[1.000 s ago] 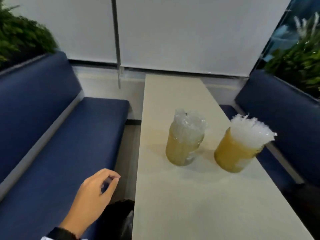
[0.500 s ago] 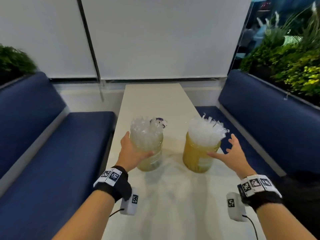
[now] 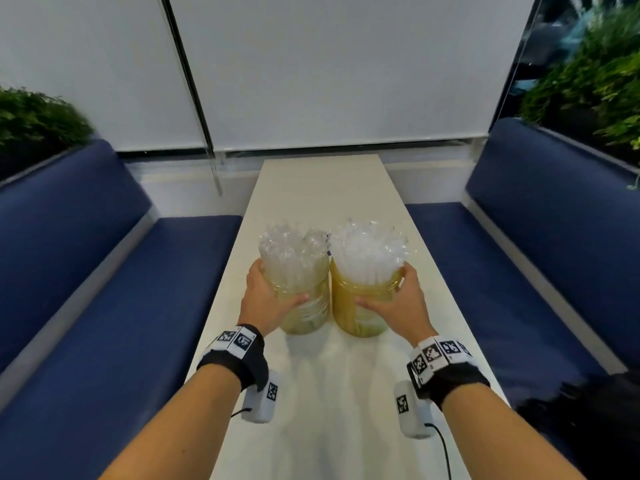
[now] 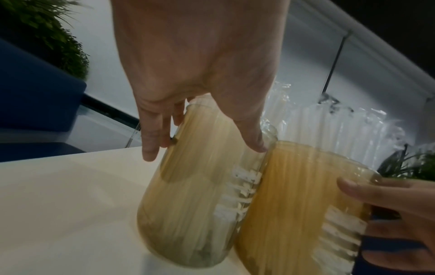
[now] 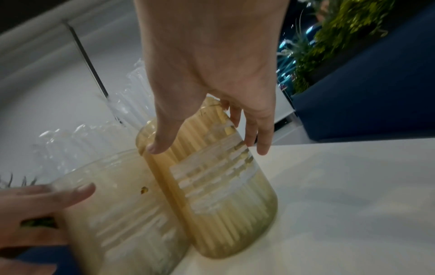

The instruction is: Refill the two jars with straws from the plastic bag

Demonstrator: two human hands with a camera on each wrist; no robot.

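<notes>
Two amber-tinted jars stand side by side and touching on the long white table (image 3: 322,188). Both are packed with clear wrapped straws (image 3: 367,251) that stick out above the rims. My left hand (image 3: 266,296) grips the left jar (image 3: 308,306), thumb across its front and fingers round its far left side. My right hand (image 3: 398,299) grips the right jar (image 3: 360,313) the same way from the right. The left wrist view shows the left hand (image 4: 200,74) on the left jar (image 4: 195,186). The right wrist view shows the right hand (image 5: 212,74) on the right jar (image 5: 223,186). No plastic bag is in view.
Blue padded benches (image 3: 121,289) run along both sides of the table. A dark object (image 3: 581,420) lies on the right bench near me. Plants (image 3: 595,81) stand behind both backrests. White blinds (image 3: 311,64) close off the far end.
The right hand has closed round the right jar. Both hands have slid the jars together until they touch. The head view has tilted lower over the table.
</notes>
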